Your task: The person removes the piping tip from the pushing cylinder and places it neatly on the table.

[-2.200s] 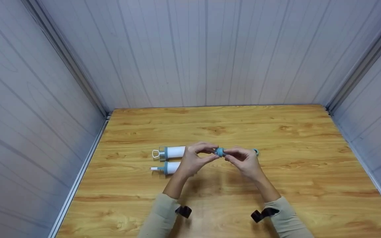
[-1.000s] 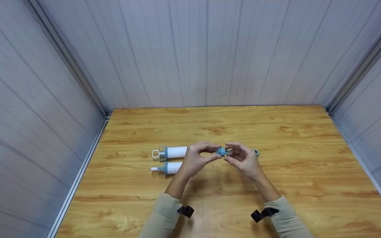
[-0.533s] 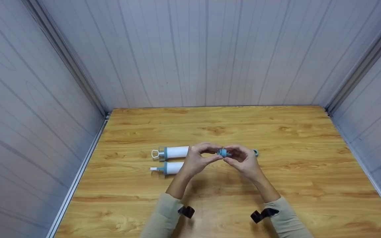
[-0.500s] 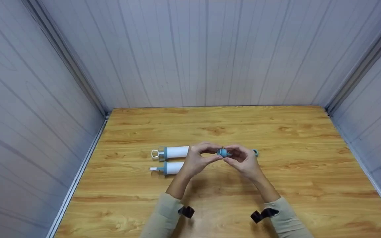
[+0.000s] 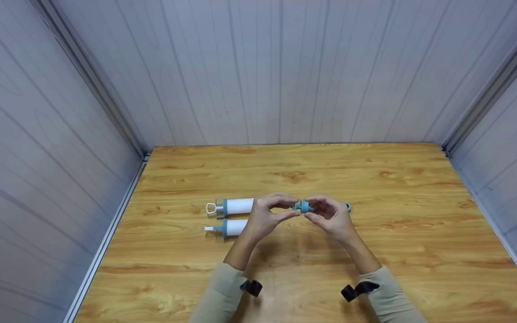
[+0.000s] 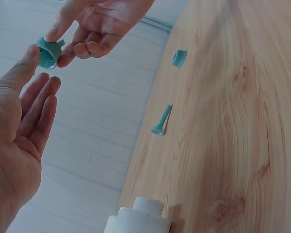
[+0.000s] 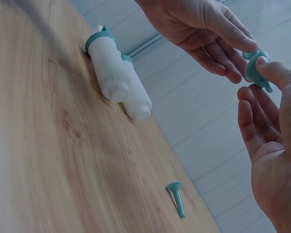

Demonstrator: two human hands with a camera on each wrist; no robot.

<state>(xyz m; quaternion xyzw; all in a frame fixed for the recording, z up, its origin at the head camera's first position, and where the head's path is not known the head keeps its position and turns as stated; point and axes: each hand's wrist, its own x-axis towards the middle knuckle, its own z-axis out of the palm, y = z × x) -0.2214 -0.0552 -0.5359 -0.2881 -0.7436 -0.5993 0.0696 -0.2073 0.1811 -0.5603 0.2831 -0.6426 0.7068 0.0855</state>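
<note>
Between my two hands is a small teal screw cap [image 5: 304, 206], held above the table. Its hollow, threaded inside shows in the left wrist view, and a short tab sticks out on its far side. My left hand [image 5: 265, 217] pinches one side of the cap between thumb and fingertips. From the opposite side my right hand [image 5: 334, 219] grips it, thumb on the outer wall in the right wrist view. Below them a teal funnel-shaped nozzle [image 7: 176, 198] lies on the wood. A teal ring [image 6: 179, 58] also lies there, partly hidden by my right hand in the head view.
Two white tubes with teal collars, an upper tube [image 5: 239, 206] and a lower tube [image 5: 237, 228], lie side by side left of my hands. Handles point left; their threaded necks show in the wrist views. Pale panel walls [image 5: 258, 76] enclose the wooden tabletop [image 5: 397, 202].
The right fingers have shifted from the thin end onto the cap, spreading and drawing in along the way. The cap has turned slightly between the fingertips. Tubes and ring stay put.
</note>
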